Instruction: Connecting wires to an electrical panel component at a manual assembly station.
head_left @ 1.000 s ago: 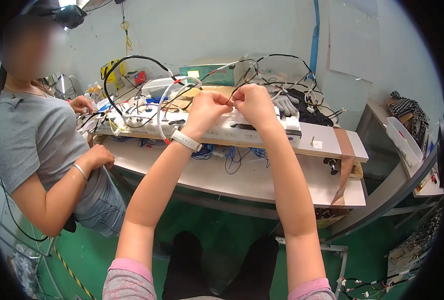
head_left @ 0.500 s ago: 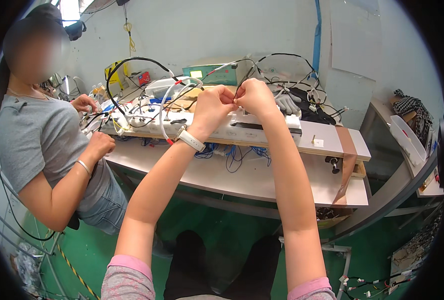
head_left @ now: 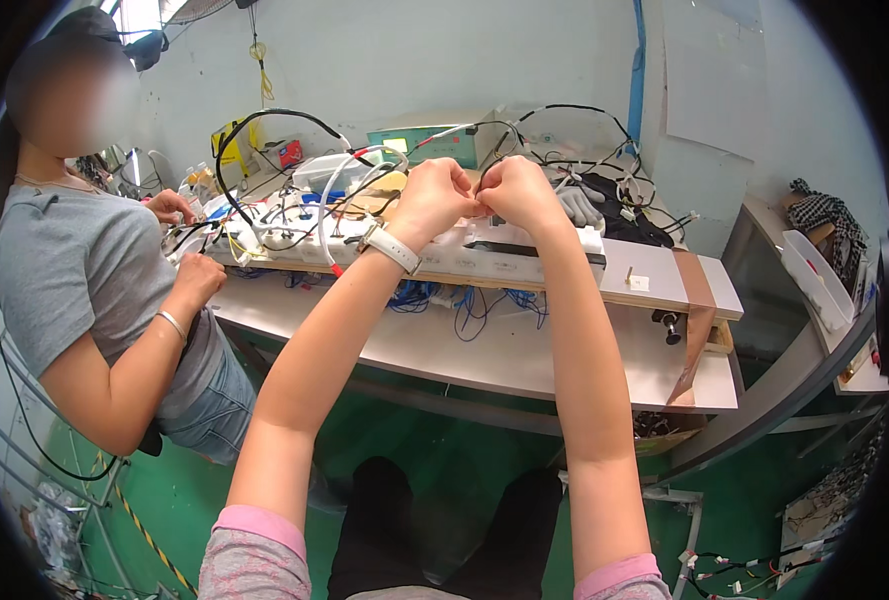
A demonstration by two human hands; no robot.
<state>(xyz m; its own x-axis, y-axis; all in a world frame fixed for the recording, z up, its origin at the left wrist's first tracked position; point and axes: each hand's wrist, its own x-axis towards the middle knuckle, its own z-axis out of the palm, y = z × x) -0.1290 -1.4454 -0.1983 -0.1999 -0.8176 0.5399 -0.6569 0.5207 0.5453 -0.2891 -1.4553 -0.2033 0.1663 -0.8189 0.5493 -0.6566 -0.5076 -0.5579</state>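
left hand: point(head_left: 429, 200) raised over the far edge of the workbench point(head_left: 524, 350), fingers curled shut, pinching a thin dark wire point(head_left: 486, 178) at its end; white watch point(head_left: 389, 247) on the wrist.
right hand: point(head_left: 519, 192) touching the left, knuckle to knuckle, fingers closed tight on the same wire end.
wire location: between the two hands, above the white harness board point(head_left: 484, 255); it runs up and back toward the black cable loops point(head_left: 574, 130) near the far right corner.
what is pinched: likely a small terminal or connector, but too small and hidden by the fingers to tell.
board: long, white, along the far edge, covered with white and black cables; blue wires point(head_left: 474, 305) hang below its front.
co-worker: person in a grey shirt point(head_left: 74, 280) at the left edge, their own hands on the board's left end, well apart from the pinched wire.
other: green box point(head_left: 434, 145) at the back, grey glove point(head_left: 579, 208) just right of the right hand.
risk: wire end could slip from the pinch, since the grip is fingertip only.
risk: pulling could drag the cable loops and snag neighbouring cables on the board.
risk: hard bending could kink the wire.
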